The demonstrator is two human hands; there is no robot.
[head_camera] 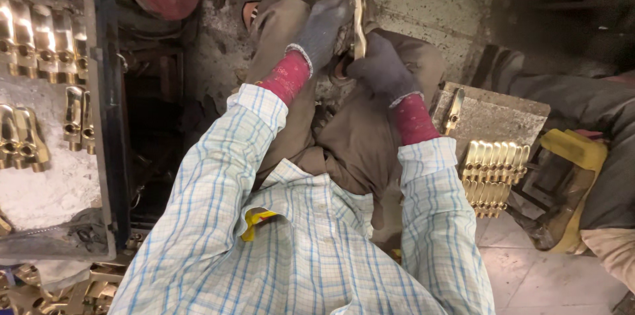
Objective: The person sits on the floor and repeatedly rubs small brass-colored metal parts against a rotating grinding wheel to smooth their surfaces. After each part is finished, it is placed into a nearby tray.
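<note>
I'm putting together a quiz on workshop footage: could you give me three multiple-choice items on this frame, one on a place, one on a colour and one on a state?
1. Where does the tight stack of finished brass pieces lie?
A. by the person's right arm, below a grey block
B. on the person's lap
C. on the red disc

2. What colour are the glove cuffs?
A. yellow
B. red
C. white

3. How is the brass piece held?
A. by the left hand alone
B. lying loose on the floor
C. between both gloved hands

Answers: 1 A, the stack sits beside the right sleeve under the grey block. 2 B, both cuffs show red above grey gloves. 3 C, the left hand and the right hand both close on it.
</note>
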